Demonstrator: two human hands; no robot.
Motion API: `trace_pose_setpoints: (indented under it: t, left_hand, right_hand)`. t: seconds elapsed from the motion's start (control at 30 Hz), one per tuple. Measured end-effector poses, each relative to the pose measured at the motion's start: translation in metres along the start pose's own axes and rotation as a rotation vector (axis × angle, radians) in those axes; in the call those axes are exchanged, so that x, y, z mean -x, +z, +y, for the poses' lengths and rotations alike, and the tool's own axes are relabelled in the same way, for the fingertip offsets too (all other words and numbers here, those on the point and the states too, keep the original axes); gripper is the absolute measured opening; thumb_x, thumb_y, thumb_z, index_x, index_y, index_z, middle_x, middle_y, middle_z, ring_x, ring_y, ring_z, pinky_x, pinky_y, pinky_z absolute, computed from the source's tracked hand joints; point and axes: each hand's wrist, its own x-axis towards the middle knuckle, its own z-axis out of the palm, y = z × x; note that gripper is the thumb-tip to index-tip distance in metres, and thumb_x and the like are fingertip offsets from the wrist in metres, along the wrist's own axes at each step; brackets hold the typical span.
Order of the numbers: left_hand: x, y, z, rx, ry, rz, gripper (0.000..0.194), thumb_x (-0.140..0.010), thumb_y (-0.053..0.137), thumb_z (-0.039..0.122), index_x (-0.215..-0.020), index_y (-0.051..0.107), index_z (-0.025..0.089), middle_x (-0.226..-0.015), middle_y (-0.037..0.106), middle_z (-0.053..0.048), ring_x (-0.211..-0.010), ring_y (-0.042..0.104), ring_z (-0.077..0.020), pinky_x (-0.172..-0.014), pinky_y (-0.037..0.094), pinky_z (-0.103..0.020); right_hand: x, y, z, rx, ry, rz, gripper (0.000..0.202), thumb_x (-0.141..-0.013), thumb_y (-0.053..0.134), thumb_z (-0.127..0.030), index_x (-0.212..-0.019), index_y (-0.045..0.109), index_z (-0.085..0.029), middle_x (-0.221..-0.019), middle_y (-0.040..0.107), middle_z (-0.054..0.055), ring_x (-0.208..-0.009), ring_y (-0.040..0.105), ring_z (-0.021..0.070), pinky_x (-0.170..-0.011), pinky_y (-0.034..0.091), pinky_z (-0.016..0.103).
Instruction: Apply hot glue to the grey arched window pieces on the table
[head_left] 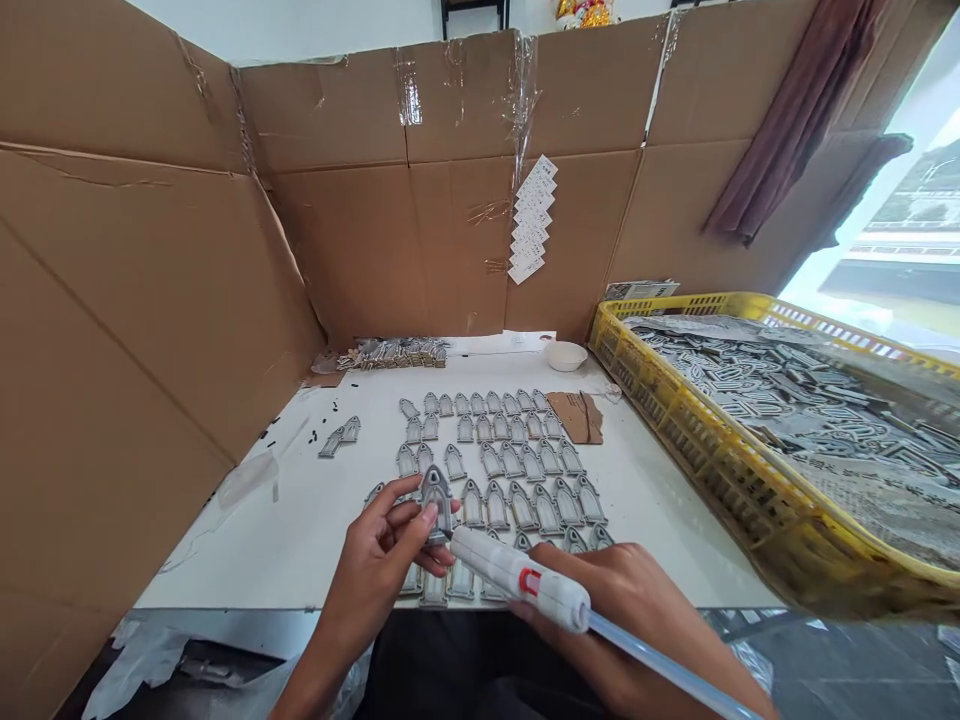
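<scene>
My left hand [397,535] is closed around a grey metal arch-shaped part [435,495], with the thumb on its lower face. The part is held upright above the table, and a small hole shows at its top. My right hand [592,590] grips a white handheld tool [517,572] with a red switch and a clear tube or rod leaving its rear. The tool's front end reaches close to the lower edge of the held part; whether they touch, I cannot tell. Rows of similar arch-shaped parts [521,505] lie on the white table [345,540] around both hands.
Cardboard walls [450,230] enclose the back and left. On the right stands a yellow crate [675,420] full of metal pieces. A white bowl [566,356], a stack of metal parts [394,353] and a cardboard scrap [576,417] are farther back. Small black bits [313,437] lie left.
</scene>
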Motion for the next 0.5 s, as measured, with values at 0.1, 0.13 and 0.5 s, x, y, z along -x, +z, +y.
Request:
trace_pose_setpoints:
  t: [0.1,0.13,0.5]
  left_hand:
    - [0.001,0.004,0.011,-0.01,-0.025,-0.001,0.068,-0.081,0.094,0.065,-0.125,0.071,0.018,-0.102,0.088,-0.012,-0.062,0.078,-0.0246,-0.057,0.069,-0.038]
    - [0.002,0.005,0.014,-0.012,-0.029,0.0,0.07,-0.079,0.095,0.065,-0.124,0.071,0.018,-0.101,0.088,-0.012,-0.061,0.077,-0.0243,-0.057,0.069,-0.037]
    - [0.003,0.004,0.008,-0.021,0.004,-0.017,0.064,-0.089,0.089,0.062,-0.129,0.067,0.017,-0.108,0.088,-0.013,-0.058,0.073,-0.019,-0.058,0.07,-0.036]
  right_hand:
    - [-0.001,0.0,0.002,0.01,-0.01,-0.017,0.029,-0.114,0.054,-0.039,-0.088,0.049,-0.027,-0.067,0.057,-0.004,-0.056,0.056,0.0159,-0.057,0.025,0.033]
    - [-0.001,0.0,0.001,0.015,-0.005,-0.022,0.029,-0.114,0.054,-0.039,-0.088,0.049,-0.027,-0.068,0.057,-0.004,-0.056,0.057,0.016,-0.058,0.025,0.033]
    - [0.0,-0.003,-0.003,0.068,0.058,-0.076,0.028,-0.114,0.05,-0.038,-0.088,0.046,-0.027,-0.069,0.055,-0.004,-0.057,0.052,0.016,-0.06,0.024,0.034]
